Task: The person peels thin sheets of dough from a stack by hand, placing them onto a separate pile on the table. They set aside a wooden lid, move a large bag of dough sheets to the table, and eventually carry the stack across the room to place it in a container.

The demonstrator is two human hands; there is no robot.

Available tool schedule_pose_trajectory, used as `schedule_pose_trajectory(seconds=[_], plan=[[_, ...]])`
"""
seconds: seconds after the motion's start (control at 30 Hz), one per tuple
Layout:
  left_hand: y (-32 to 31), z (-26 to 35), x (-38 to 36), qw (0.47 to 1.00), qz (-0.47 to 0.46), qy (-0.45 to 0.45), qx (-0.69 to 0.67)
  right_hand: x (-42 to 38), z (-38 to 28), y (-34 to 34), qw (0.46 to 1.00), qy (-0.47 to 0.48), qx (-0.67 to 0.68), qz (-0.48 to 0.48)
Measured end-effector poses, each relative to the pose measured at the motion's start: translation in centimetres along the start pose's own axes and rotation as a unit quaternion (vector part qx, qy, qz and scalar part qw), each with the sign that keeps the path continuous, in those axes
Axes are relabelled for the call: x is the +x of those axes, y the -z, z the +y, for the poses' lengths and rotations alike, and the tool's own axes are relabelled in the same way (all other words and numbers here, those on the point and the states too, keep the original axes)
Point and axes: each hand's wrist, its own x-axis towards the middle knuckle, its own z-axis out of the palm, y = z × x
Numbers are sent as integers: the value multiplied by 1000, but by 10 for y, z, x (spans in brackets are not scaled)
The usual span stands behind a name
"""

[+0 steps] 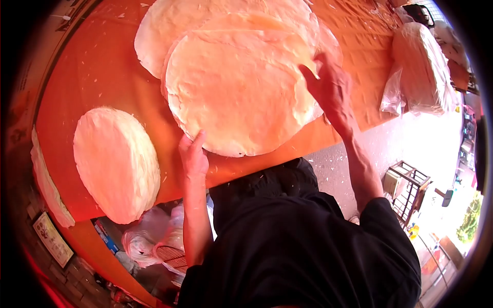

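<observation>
A large, round, thin pale sheet (236, 92), like flatbread with a ragged edge, lies uppermost on a spread of similar sheets on the orange-covered table (102, 61). At its near left edge, my left hand (195, 156) pinches the rim between thumb and fingers. My right hand (331, 84) is over the right edge of the sheets, thumb apart from the fingers, with nothing visible in it. Behind the top sheet, another round sheet (154, 38) extends toward the far side of the table.
To the left stands a thick stack of round sheets (110, 159). A plastic-wrapped pale bundle (418, 72) sits at the table's right end. Bagged items (151, 241) lie below the near edge, and a metal-framed rack (408, 187) stands on the floor to the right.
</observation>
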Motion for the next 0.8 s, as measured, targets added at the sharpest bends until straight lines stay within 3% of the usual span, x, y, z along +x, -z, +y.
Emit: schedule_pose_trajectory(seconds=[0.07, 0.13, 0.23, 0.33, 0.47, 0.57, 0.67, 0.7, 0.8], plan=[[-1, 0, -1, 1000, 6, 0, 1, 29, -16, -24, 984, 132, 114, 24], [2, 0, -1, 1000, 18, 13, -3, 60, -23, -64, 948, 303, 96, 12], [2, -2, 1, 999, 27, 22, -5, 85, -33, -99, 950, 305, 57, -24], [0, -4, 2, 999, 37, 1, 3, 102, -35, -95, 948, 287, 14, -140], [-2, -3, 0, 999, 36, -12, 0, 111, -32, -108, 911, 397, -69, -83], [-6, 1, -1, 999, 35, -14, -16, 115, -31, -115, 902, 430, -45, -10], [0, -4, 1, 1000, 24, -15, 3, 134, -38, -112, 948, 310, -31, -64], [1, -5, 0, 1000, 27, -14, 3, 143, -37, -123, 952, 305, -12, 33], [-1, -4, 0, 1000, 29, -9, 0, 151, -39, -126, 957, 258, -130, 19]])
